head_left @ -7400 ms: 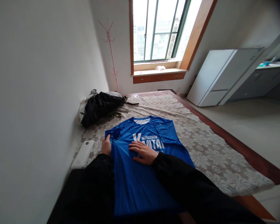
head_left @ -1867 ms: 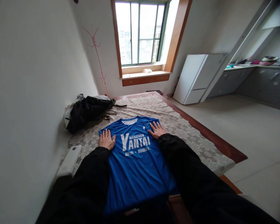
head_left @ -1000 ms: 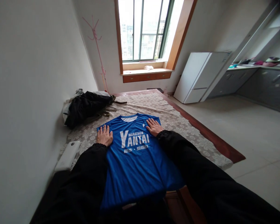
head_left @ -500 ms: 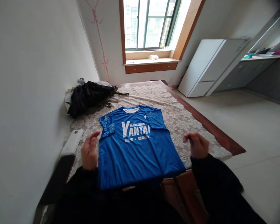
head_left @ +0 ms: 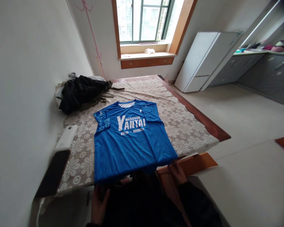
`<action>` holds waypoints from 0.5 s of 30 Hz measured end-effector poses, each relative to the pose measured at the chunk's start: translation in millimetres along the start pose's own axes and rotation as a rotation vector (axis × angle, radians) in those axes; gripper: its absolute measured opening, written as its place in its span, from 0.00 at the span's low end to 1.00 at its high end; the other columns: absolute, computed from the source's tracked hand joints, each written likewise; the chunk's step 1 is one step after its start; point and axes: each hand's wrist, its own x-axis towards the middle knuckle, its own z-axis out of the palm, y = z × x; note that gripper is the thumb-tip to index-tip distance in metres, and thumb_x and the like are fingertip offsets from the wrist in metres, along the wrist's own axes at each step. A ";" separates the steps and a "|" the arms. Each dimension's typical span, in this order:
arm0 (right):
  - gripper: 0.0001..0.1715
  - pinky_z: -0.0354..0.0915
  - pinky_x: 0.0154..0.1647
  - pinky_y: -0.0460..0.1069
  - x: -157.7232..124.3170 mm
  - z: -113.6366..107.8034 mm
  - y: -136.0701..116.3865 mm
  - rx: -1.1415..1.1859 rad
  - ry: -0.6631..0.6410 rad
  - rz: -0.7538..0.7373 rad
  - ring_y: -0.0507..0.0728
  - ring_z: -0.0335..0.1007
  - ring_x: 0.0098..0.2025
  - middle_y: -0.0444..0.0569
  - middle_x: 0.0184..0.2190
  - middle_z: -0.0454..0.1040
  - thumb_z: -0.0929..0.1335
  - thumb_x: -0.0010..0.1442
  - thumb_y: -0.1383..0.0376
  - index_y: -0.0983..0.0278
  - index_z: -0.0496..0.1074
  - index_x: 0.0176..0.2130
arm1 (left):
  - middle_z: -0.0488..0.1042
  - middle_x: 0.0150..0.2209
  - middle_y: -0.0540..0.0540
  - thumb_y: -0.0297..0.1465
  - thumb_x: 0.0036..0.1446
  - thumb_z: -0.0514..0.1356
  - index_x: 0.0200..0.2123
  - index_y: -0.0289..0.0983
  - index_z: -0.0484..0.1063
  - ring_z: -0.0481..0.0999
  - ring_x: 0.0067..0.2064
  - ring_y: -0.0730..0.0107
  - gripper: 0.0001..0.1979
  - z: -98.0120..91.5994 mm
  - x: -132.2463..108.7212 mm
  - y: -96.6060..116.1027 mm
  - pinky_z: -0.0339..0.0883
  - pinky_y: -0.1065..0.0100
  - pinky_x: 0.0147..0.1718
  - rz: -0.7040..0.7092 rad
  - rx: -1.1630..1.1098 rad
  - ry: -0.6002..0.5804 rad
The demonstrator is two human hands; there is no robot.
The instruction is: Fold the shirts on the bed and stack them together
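A blue T-shirt printed "MARATHON YANTAI" lies flat, front up, on the flowered lace bedspread, both sleeves folded in. My left hand is low at the shirt's near left hem corner, palm showing and fingers apart, their tips under the hem's shadow. My right hand reaches with stretched fingers to the near right hem corner and touches it. Black sleeves cover both arms.
A heap of black clothing and a bag lies by the wall at the bed's far left. A white slab-shaped device and a black flat object sit along the left edge. A white fridge, grey cabinets and tiled floor are to the right.
Both hands have left the shirt's shoulders, lifted, then dropped back to its near hem. The view has pulled back and tilted down.
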 end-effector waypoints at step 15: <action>0.39 0.73 0.52 0.61 -10.7 -67.9 22.7 -0.086 -0.019 -0.044 0.71 0.78 0.45 0.55 0.38 0.84 0.72 0.48 0.33 0.64 0.85 0.38 | 0.81 0.32 0.45 0.65 0.41 0.65 0.34 0.41 0.75 0.82 0.41 0.47 0.33 -27.8 -24.0 -71.0 0.76 0.57 0.45 -0.123 -0.192 0.118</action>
